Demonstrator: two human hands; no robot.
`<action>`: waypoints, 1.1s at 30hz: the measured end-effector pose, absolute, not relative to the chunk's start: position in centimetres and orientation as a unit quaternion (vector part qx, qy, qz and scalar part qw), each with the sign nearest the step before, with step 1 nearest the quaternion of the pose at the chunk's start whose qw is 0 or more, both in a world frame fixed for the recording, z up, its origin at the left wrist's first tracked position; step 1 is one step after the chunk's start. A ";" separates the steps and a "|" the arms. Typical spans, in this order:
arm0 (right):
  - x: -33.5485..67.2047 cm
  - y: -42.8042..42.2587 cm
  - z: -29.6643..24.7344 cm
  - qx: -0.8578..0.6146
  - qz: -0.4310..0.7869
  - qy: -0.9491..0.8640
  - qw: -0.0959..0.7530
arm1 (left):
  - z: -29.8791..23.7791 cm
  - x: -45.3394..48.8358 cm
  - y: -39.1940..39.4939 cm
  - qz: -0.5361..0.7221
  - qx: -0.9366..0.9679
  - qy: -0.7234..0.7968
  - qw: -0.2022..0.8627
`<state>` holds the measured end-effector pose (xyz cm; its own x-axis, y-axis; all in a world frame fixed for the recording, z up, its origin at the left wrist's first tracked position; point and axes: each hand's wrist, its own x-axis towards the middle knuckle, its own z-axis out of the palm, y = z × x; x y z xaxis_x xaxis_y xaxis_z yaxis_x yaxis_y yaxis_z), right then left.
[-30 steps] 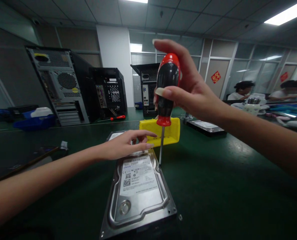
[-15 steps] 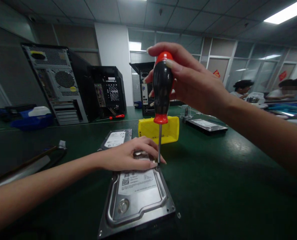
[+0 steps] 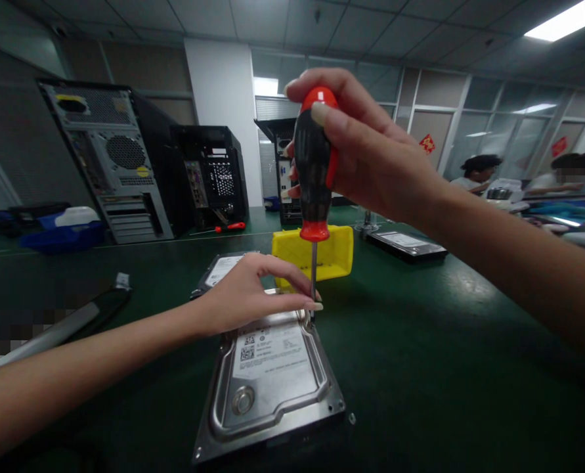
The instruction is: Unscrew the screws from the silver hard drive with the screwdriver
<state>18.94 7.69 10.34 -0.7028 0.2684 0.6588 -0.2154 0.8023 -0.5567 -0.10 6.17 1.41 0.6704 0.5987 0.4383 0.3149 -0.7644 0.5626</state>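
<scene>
My right hand (image 3: 366,141) grips a screwdriver (image 3: 314,174) by its black and red handle. Its shaft points straight down, with the tip at the far right corner of a silver hard drive (image 3: 272,407). My left hand (image 3: 253,295) arches over the far end of that drive. Thumb and index finger close around the lower shaft, the thumb in front and the finger behind. The drive lies flat, label up, and its far left part is covered by my left hand. Whether a screw sits under the tip is hidden.
A yellow bin (image 3: 339,253) stands just behind the drive. A second hard drive (image 3: 223,266) lies beyond my left hand, another drive (image 3: 405,243) at right. Computer cases (image 3: 125,157) line the back left. A red-handled screwdriver (image 3: 230,227) lies before them. Other people (image 3: 479,174) sit far right.
My left thumb and fingers have lifted off the drive's surface to the screwdriver's shaft. My right hand and the handle have shifted slightly up and left; the tip remains at the corner.
</scene>
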 end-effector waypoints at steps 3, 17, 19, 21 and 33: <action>18.6 7.8 10.3 -0.010 0.314 -0.864 0.393 | 1.3 0.1 6.0 0.314 0.883 0.258 0.235; 18.0 7.8 10.2 0.030 0.348 -0.846 0.403 | 1.3 0.4 5.4 0.308 0.879 0.278 0.235; 17.8 7.6 10.2 0.038 0.347 -0.839 0.417 | 1.3 0.4 5.4 0.310 0.877 0.278 0.239; 17.6 7.6 10.1 0.045 0.345 -0.840 0.416 | 1.3 0.4 5.4 0.309 0.877 0.279 0.241; 18.0 7.5 10.5 0.039 0.383 -0.842 0.377 | 1.2 0.4 5.4 0.311 0.882 0.273 0.227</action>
